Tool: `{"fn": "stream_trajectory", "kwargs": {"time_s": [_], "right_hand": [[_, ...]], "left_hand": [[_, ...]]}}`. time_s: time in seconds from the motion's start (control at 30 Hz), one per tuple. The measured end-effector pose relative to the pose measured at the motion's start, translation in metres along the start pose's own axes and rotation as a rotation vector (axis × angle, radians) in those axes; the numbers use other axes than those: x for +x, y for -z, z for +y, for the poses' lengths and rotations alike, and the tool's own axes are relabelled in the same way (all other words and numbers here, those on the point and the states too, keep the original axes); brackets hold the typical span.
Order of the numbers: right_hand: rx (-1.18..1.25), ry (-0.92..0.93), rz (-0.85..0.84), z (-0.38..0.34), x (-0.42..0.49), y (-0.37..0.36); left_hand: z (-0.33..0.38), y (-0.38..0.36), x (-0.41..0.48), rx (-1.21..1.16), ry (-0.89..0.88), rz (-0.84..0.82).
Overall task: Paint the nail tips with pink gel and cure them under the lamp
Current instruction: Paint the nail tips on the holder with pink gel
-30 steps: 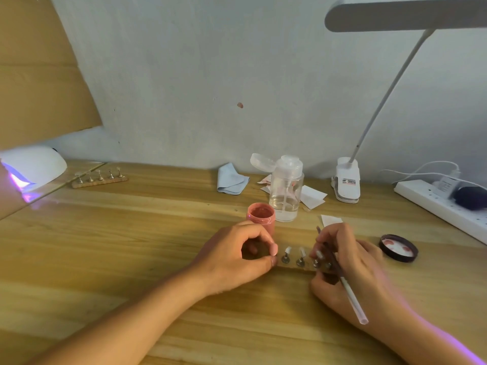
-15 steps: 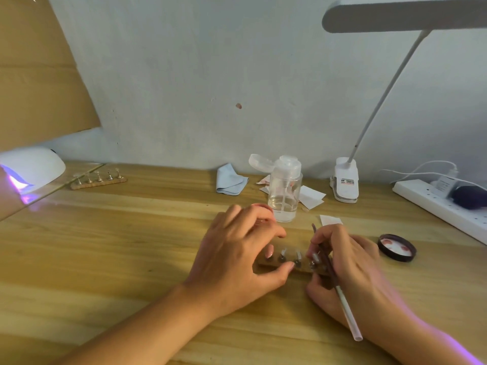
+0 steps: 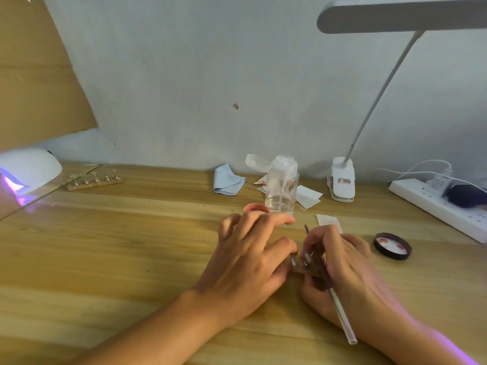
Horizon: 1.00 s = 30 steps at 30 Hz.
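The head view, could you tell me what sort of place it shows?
Probably a home nail-art desk: a wooden table against a plain wall, with a glowing curing lamp, a clip-on desk lamp and a power strip.

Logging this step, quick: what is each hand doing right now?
Left hand: fingers pinched on the nail-tip holder strip.
Right hand: closed on the brush, also touching the strip.

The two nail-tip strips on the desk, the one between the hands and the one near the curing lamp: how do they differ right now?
The near strip is gripped by the left hand and right hand and mostly hidden; the far strip lies untouched in full view. The far strip sits beside the lit curing lamp; the near one sits by the pink gel jar. Both are wooden bars with small upright stands.
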State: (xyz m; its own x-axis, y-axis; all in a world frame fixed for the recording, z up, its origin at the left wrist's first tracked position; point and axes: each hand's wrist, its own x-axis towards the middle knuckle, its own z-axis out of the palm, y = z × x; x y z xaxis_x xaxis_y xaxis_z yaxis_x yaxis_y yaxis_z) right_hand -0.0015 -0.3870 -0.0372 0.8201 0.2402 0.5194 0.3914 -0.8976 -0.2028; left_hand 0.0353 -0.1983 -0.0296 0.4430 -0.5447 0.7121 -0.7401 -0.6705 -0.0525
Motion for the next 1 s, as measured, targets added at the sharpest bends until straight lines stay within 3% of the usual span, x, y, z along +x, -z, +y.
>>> {"fn": "stream_trajectory", "kwargs": {"time_s": [0.1, 0.23, 0.43, 0.63, 0.77, 1.0], "right_hand": [[0.016, -0.029, -0.001, 0.0, -0.001, 0.002], [0.039, -0.2, 0.061, 0.006, -0.002, 0.007], [0.024, -0.506, 0.118, 0.016, -0.001, 0.007], [-0.051, -0.486, 0.136, 0.016, 0.001, 0.003], [-0.045, -0.441, 0.214, 0.01, 0.001, 0.005], [0.345, -0.321, 0.448, -0.021, 0.015, 0.024]], "left_hand": [[0.001, 0.002, 0.0, -0.036, -0.05, 0.068], [-0.003, 0.003, 0.001, -0.169, -0.047, 0.161], [-0.021, 0.003, 0.0, -0.595, 0.348, 0.012], [-0.029, -0.007, -0.001, -0.71, 0.459, -0.29], [-0.029, -0.006, -0.001, -0.618, 0.475, -0.303], [-0.033, -0.007, 0.0, -0.586, 0.538, -0.367]]}}
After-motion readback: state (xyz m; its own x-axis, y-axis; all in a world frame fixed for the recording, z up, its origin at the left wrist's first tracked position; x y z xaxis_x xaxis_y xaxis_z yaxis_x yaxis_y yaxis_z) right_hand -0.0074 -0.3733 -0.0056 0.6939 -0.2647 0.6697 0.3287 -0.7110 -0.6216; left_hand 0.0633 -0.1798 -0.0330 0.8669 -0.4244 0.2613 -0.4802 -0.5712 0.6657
